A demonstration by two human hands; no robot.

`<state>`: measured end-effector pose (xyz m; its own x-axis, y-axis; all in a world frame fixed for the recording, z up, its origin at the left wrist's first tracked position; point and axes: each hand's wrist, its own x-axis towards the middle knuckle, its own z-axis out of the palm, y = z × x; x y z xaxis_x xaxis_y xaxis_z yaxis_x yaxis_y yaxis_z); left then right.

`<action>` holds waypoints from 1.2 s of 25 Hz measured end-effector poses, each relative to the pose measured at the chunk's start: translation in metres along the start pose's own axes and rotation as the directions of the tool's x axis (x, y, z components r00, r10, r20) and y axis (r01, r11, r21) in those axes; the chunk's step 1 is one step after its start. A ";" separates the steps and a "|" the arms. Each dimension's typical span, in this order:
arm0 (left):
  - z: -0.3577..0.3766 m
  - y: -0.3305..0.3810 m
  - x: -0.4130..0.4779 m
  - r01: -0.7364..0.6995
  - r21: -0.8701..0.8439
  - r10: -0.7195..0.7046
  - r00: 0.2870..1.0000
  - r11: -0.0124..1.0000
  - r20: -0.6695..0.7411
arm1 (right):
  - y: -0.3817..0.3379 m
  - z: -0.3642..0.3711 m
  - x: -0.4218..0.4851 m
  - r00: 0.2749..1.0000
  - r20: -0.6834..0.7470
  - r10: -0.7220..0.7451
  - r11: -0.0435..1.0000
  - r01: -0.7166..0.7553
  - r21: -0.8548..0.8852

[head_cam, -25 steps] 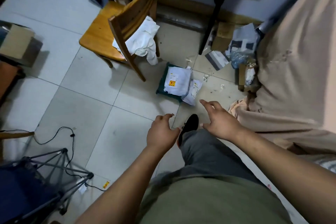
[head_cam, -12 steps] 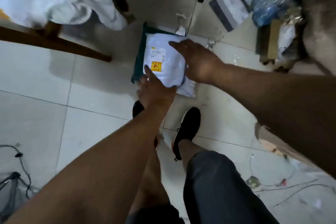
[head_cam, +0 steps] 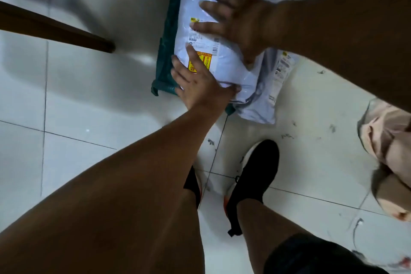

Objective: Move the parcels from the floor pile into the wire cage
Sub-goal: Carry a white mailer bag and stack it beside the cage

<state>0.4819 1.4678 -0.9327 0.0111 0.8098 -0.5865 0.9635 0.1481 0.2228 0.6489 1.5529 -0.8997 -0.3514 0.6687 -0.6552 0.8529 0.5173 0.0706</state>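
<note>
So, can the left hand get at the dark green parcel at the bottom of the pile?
Probably yes. The left hand lies at the pile's near corner, where the green parcel's left edge shows bare. The white parcel covers the rest.

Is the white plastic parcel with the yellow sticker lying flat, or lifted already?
Lying flat: the white plastic parcel rests on a dark green parcel, both hands pressed on top.

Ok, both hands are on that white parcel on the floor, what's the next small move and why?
Probably curl the fingers under its edges and lift. The left hand lies at the near corner of the white parcel, the right hand is spread flat on top, neither closed round it. It rests on a green parcel, so lift it alone.
</note>
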 end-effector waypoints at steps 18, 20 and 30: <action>-0.100 -0.026 0.081 -0.321 0.038 0.286 0.887 0.946 0.363 | -0.028 0.029 -0.037 0.890 0.211 0.405 0.660 -0.444 0.606; -0.102 -0.023 0.083 -0.526 0.250 0.393 0.812 0.813 0.431 | -0.035 0.037 -0.042 0.910 0.164 0.379 0.715 -0.401 0.572; -0.086 -0.018 0.078 -0.600 0.287 0.500 0.790 0.747 0.354 | -0.048 0.050 -0.030 0.858 0.127 0.498 0.666 -0.473 0.577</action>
<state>0.4419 1.5769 -0.9150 0.5848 0.5130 -0.6283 0.7893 -0.5384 0.2951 0.6380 1.4817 -0.9212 0.1727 0.7636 -0.6221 0.9571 -0.2793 -0.0772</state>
